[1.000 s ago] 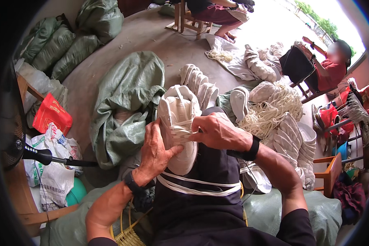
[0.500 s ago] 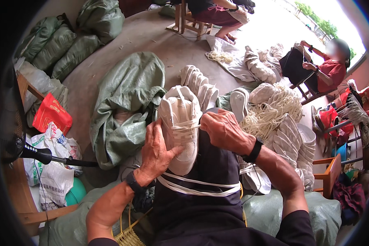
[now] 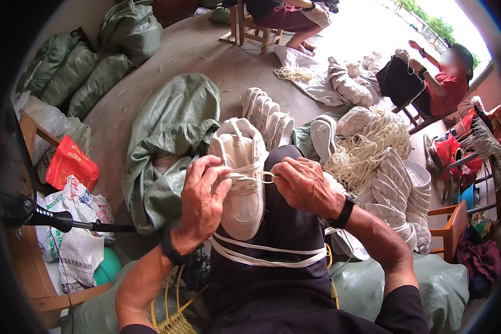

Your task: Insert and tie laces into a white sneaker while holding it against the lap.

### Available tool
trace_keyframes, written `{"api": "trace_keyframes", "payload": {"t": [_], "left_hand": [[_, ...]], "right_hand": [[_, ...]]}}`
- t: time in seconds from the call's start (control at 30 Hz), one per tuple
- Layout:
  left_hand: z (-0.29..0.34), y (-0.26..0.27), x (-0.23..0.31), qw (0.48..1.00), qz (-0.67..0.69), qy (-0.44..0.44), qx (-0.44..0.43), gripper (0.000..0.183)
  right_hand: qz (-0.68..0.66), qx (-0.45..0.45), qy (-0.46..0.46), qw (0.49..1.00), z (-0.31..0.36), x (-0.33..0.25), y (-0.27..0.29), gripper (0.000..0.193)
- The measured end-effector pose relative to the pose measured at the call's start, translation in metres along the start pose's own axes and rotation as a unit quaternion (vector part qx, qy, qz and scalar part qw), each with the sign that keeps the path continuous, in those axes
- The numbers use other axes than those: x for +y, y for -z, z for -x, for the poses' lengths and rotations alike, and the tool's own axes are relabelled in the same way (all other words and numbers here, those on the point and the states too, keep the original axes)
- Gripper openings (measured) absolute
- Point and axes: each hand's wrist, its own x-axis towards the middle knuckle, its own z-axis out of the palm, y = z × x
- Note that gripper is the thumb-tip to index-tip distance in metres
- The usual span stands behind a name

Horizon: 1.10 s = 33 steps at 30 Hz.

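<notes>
A white sneaker rests upright on my dark-trousered leg, toe toward me. Across its upper runs a cream shoelace, partly threaded through the eyelets. My left hand is at the shoe's left side, thumb and fingers pinching the lace. At the right side, my right hand pinches the lace too, with a small loop showing by its fingertips. More white laces lie across my thighs, below the shoe's toe.
A large green sack stands left of the shoe. To the right lie a heap of cream laces and stacked white shoe uppers. A black fan is at the far left. Two people sit farther off, one in a red shirt.
My left hand has moved from the shoe's toe side up to the lace and now pinches it. The right hand has shifted slightly down and right. The person in red has raised one arm.
</notes>
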Motion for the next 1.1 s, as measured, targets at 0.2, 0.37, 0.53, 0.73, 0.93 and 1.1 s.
{"api": "trace_keyframes", "payload": {"t": [0.2,0.37,0.53,0.73,0.93,1.1], "left_hand": [[-0.052,-0.007,-0.004,0.991,-0.054,-0.116,-0.027,0.029],[-0.071,-0.007,-0.010,0.975,-0.102,-0.177,-0.083,0.031],[-0.071,-0.007,-0.018,0.973,-0.103,-0.180,-0.104,0.025],[-0.075,-0.012,-0.027,0.978,-0.059,-0.166,-0.114,0.017],[-0.070,-0.001,-0.018,0.981,-0.085,-0.161,-0.064,0.009],[-0.070,0.033,-0.018,0.975,-0.162,-0.153,0.005,0.011]], "right_hand": [[-0.049,-0.039,-0.025,0.998,0.002,-0.007,-0.004,0.017],[-0.065,-0.088,-0.054,0.993,-0.003,0.000,-0.008,0.015],[0.043,-0.016,0.006,0.999,-0.007,0.001,-0.009,0.014],[0.101,0.043,0.057,0.992,-0.010,-0.004,-0.007,0.024],[0.159,-0.061,0.016,0.985,-0.012,-0.010,-0.008,0.024],[0.152,-0.130,-0.016,0.980,-0.015,-0.015,-0.017,0.019]]}}
